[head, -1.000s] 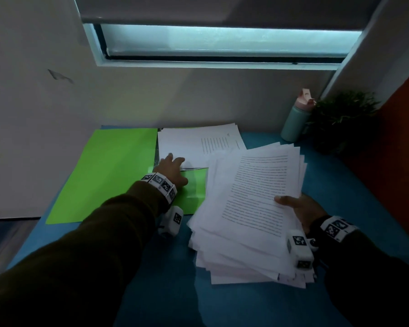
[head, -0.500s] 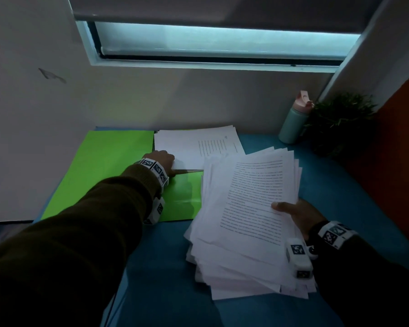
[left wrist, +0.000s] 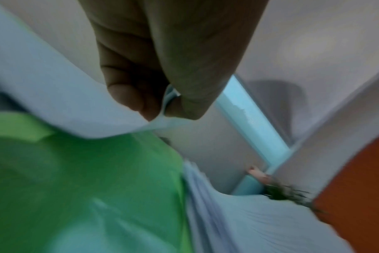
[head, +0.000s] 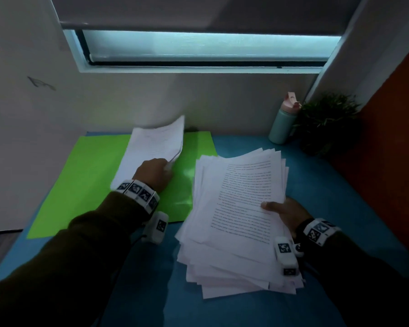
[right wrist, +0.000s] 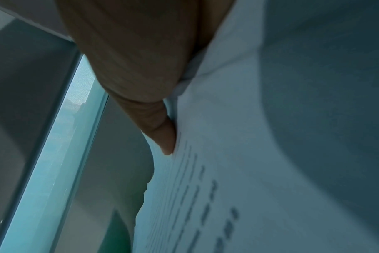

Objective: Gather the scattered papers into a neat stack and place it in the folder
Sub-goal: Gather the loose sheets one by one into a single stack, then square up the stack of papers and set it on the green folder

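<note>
An open bright green folder (head: 85, 175) lies flat on the blue table at the left. My left hand (head: 155, 173) pinches the near corner of a small bunch of white papers (head: 151, 149) and lifts it off the folder, the sheets curling up toward the wall; the left wrist view shows thumb and fingers on this bunch (left wrist: 54, 95). My right hand (head: 282, 210) grips the right edge of a thick, fanned stack of printed papers (head: 236, 220), thumb on top. In the right wrist view the thumb presses on that stack (right wrist: 270, 154).
A mint bottle with a pink lid (head: 283, 121) and a small potted plant (head: 326, 123) stand at the back right corner. A white wall and window lie behind the table, an orange panel (head: 392, 138) at the right. Bare blue table (head: 139, 291) shows near me.
My left hand went from resting on the folder to pinching the small bunch of papers and raising it. The big stack in my right hand shifted slightly right, uncovering more of the folder.
</note>
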The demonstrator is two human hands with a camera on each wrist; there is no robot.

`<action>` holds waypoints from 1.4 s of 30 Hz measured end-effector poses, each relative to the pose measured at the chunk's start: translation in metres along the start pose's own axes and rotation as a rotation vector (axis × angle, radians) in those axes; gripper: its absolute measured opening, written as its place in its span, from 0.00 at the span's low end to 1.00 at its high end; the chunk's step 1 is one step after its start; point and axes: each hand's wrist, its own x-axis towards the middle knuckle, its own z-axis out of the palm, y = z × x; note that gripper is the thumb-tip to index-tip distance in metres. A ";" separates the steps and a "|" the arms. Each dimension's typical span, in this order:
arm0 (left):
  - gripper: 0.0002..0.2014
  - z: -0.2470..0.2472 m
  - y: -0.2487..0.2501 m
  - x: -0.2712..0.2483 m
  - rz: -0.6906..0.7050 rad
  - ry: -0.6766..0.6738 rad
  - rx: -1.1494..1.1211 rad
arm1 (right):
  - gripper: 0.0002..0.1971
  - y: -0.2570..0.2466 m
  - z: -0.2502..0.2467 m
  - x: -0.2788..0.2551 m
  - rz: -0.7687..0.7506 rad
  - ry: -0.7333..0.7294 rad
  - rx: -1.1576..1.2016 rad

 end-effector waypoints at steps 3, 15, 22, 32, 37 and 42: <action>0.14 -0.007 0.034 -0.034 0.105 -0.002 -0.063 | 0.15 -0.002 0.000 -0.002 -0.001 -0.002 -0.022; 0.18 0.039 0.179 -0.117 0.440 -0.424 -0.061 | 0.26 -0.012 0.000 -0.011 0.018 -0.050 -0.097; 0.23 0.039 0.120 -0.100 0.280 -0.204 -0.550 | 0.25 -0.011 -0.003 -0.013 0.047 -0.106 -0.064; 0.24 0.013 0.033 -0.056 -0.409 -0.246 -1.347 | 0.56 -0.016 0.006 -0.023 -0.171 -0.178 0.117; 0.19 -0.009 0.046 -0.062 -0.192 -0.101 -1.482 | 0.41 -0.057 0.023 -0.030 -0.314 -0.163 0.051; 0.14 -0.054 0.055 -0.073 0.079 0.277 -1.375 | 0.34 -0.105 0.040 -0.041 -0.420 -0.168 0.070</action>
